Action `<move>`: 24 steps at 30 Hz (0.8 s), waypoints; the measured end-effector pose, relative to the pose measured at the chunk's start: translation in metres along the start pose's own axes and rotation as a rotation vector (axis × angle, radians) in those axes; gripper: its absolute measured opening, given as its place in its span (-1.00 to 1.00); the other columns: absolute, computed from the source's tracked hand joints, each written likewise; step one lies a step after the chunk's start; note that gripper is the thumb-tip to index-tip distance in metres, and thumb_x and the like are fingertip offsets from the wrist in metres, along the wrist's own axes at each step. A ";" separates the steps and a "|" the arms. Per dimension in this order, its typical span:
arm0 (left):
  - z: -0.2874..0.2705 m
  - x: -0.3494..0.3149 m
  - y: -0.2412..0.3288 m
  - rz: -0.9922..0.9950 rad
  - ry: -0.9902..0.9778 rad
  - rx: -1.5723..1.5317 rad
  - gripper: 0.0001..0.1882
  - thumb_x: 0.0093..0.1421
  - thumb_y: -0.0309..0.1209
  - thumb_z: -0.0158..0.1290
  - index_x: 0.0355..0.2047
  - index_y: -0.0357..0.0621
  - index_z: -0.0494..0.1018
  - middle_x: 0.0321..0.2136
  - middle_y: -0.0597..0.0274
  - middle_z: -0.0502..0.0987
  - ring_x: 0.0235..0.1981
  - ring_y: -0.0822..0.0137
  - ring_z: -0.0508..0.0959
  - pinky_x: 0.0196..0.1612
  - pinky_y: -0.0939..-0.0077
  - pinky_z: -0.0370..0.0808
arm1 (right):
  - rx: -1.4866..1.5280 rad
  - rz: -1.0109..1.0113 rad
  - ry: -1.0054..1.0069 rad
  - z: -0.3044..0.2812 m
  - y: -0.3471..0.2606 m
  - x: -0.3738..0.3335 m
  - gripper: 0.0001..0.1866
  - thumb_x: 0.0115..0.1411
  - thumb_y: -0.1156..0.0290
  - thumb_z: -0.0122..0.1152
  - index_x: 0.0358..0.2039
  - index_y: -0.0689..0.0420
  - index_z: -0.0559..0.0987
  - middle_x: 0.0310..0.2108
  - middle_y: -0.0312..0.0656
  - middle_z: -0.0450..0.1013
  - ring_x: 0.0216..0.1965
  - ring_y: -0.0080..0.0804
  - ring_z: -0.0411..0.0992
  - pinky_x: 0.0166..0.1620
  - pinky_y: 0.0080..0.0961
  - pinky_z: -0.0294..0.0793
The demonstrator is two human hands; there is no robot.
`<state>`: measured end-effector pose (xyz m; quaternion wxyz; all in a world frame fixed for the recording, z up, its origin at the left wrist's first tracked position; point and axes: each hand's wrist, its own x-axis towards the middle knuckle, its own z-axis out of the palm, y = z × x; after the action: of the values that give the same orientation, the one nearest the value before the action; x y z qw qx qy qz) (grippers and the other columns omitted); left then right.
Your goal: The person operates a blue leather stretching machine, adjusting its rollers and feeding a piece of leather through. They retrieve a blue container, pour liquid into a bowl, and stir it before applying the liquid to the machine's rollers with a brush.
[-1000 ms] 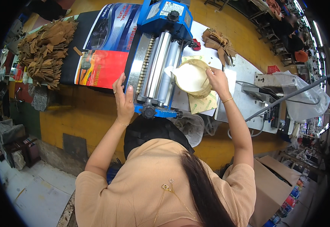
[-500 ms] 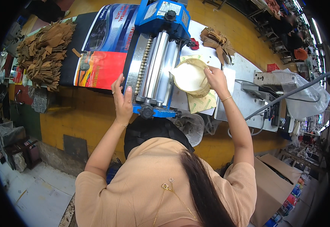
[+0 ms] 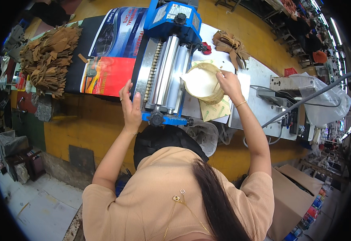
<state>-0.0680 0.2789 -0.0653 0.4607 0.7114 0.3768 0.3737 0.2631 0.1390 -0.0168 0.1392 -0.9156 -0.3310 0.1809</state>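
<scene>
A blue machine with long metal rollers (image 3: 164,76) stands on the table in front of me. My right hand (image 3: 230,85) is closed on the right side of a stained, yellowish jug (image 3: 212,98). White liquid (image 3: 200,81) fills much of the jug, which tilts left with its lip close to the rollers. Whether a handle lies under my fingers cannot be made out. At the machine's near left corner, my left hand (image 3: 131,107) is upright with its fingers extended, holding nothing; whether it touches the frame is unclear.
Piles of brown strips (image 3: 49,60) lie at the far left, with another bundle (image 3: 231,47) at the back right. Printed sheets (image 3: 109,74) cover the table left of the machine. Patterned yellow paper (image 3: 215,110) lies under the jug. A grey bar (image 3: 304,100) slants across the right.
Both hands and the jug keep nearly the same place and tilt. The view has shifted slightly.
</scene>
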 end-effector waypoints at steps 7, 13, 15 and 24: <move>0.001 0.000 -0.001 0.009 0.021 -0.022 -0.49 0.35 -0.30 -0.10 0.26 -0.21 0.17 0.14 0.03 0.27 0.18 0.16 0.28 0.23 0.24 0.15 | -0.007 -0.031 0.008 -0.005 -0.006 -0.002 -0.54 0.12 0.08 -0.04 -0.23 0.13 0.67 -0.46 0.20 0.53 -0.30 0.15 0.53 -0.17 -0.15 0.49; 0.002 0.000 -0.002 0.005 0.025 -0.042 -0.48 0.35 -0.31 -0.10 0.27 -0.23 0.16 0.18 0.01 0.26 0.22 0.12 0.26 0.26 0.23 0.13 | -0.029 -0.040 0.006 -0.007 -0.009 -0.001 -0.55 0.12 0.09 -0.04 -0.24 0.14 0.67 -0.45 0.20 0.53 -0.30 0.16 0.53 -0.15 -0.15 0.49; 0.002 0.000 -0.002 0.006 0.031 -0.045 -0.48 0.34 -0.31 -0.09 0.26 -0.24 0.17 0.20 -0.02 0.26 0.24 0.09 0.25 0.27 0.22 0.13 | -0.039 -0.041 -0.004 -0.007 -0.009 0.000 -0.54 0.12 0.09 -0.05 -0.23 0.13 0.67 -0.44 0.21 0.53 -0.29 0.16 0.53 -0.14 -0.14 0.49; 0.001 0.002 -0.001 0.053 0.023 -0.001 -0.49 0.30 -0.35 -0.06 0.22 -0.30 0.24 0.21 -0.08 0.29 0.26 0.03 0.25 0.31 0.25 0.12 | -0.069 -0.066 -0.006 -0.008 -0.010 0.003 -0.54 0.13 0.08 -0.06 -0.19 0.10 0.67 -0.43 0.20 0.54 -0.28 0.17 0.53 -0.13 -0.14 0.50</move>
<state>-0.0660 0.2806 -0.0663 0.4466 0.7165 0.3629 0.3943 0.2631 0.1472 -0.0067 0.1127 -0.9079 -0.3674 0.1673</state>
